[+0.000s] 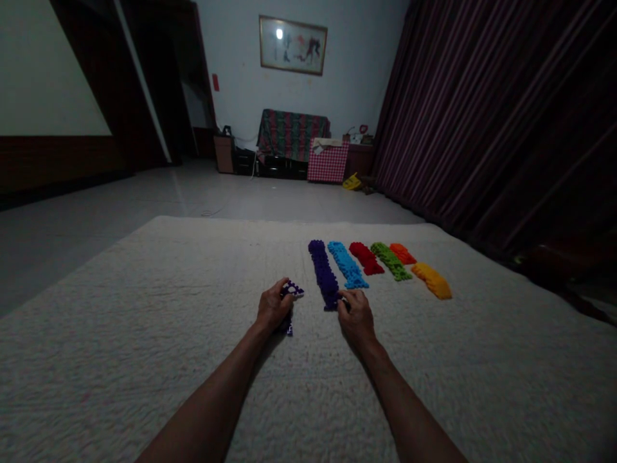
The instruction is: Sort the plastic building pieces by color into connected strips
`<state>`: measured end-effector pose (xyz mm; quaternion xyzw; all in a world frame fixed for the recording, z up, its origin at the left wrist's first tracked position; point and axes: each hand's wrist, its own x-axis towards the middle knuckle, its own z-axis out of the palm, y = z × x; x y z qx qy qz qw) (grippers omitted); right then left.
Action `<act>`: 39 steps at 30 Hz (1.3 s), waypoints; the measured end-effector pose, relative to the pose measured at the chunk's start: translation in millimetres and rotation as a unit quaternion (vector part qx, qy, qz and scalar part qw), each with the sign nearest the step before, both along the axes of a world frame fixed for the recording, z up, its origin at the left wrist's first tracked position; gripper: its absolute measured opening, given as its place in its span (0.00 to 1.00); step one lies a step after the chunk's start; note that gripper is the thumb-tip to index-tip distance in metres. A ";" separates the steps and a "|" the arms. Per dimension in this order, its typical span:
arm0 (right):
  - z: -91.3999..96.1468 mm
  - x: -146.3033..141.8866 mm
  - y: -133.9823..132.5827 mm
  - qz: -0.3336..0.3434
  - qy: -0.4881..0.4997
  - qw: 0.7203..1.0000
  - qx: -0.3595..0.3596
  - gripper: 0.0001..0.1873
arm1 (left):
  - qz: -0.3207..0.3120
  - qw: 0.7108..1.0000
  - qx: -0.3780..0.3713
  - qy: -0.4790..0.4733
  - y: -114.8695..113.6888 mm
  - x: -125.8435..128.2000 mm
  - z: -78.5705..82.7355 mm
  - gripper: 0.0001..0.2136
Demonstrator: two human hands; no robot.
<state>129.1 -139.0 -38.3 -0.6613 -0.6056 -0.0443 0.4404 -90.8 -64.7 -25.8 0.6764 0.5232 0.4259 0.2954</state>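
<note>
My left hand (274, 307) is closed on dark purple flat pieces (295, 290) with toothed, white-speckled edges; part of them sticks out below the fingers. To its right, a row of overlapping purple pieces (324, 270) lies lengthwise on the pale quilted cover. My right hand (355, 315) is at the near end of that row, its thumb and fingers pinched on a purple piece (332, 301) there. The fingertips partly hide what they grip. Just beyond my right hand is a similar light blue row (348, 265).
Farther right lie a red row (366, 257), a green row (390, 260), a short orange row (402, 253) and a yellow row (432, 280). Beyond the cover (144, 276) is a tiled floor, with cloth-draped furniture (294, 132) by the wall and a dark curtain (448, 109) at right.
</note>
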 end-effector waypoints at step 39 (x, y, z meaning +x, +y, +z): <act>24.7 10.6 -28.2 0.093 0.092 0.991 0.011 0.07 | -0.003 0.940 -0.176 -0.293 3.2 1.2 26.7 0.25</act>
